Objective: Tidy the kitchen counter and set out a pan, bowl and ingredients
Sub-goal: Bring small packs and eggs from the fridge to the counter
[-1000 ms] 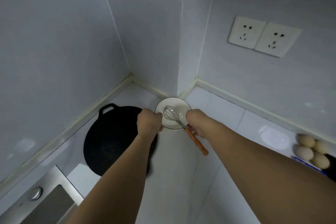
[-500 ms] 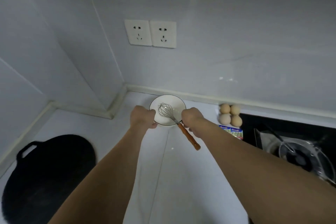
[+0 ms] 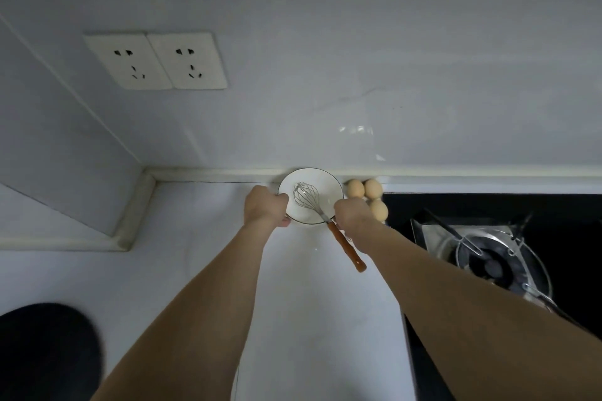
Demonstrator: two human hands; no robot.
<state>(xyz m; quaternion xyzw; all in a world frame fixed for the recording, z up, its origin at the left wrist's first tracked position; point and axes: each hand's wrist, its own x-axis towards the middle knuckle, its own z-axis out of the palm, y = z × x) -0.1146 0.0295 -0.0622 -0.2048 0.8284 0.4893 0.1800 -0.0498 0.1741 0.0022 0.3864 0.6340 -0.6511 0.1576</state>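
Note:
A white bowl (image 3: pixel 321 184) with a dark rim sits near the back wall, held on both sides. My left hand (image 3: pixel 265 205) grips its left rim and my right hand (image 3: pixel 351 213) grips its right rim. A wire whisk (image 3: pixel 306 197) lies in the bowl, its orange wooden handle (image 3: pixel 347 246) sticking out toward me past the rim. Three eggs (image 3: pixel 371 194) rest just right of the bowl against the wall. The black pan (image 3: pixel 42 352) lies at the bottom left on the white counter (image 3: pixel 202 238).
A gas hob (image 3: pixel 488 257) with a metal burner ring fills the right side, its black glass edge beside the eggs. Two wall sockets (image 3: pixel 156 60) sit on the back wall at upper left. A wall corner juts in at the left.
Both hands have carried the bowl with the whisk to the right along the counter, from beside the black pan to next to the eggs and hob.

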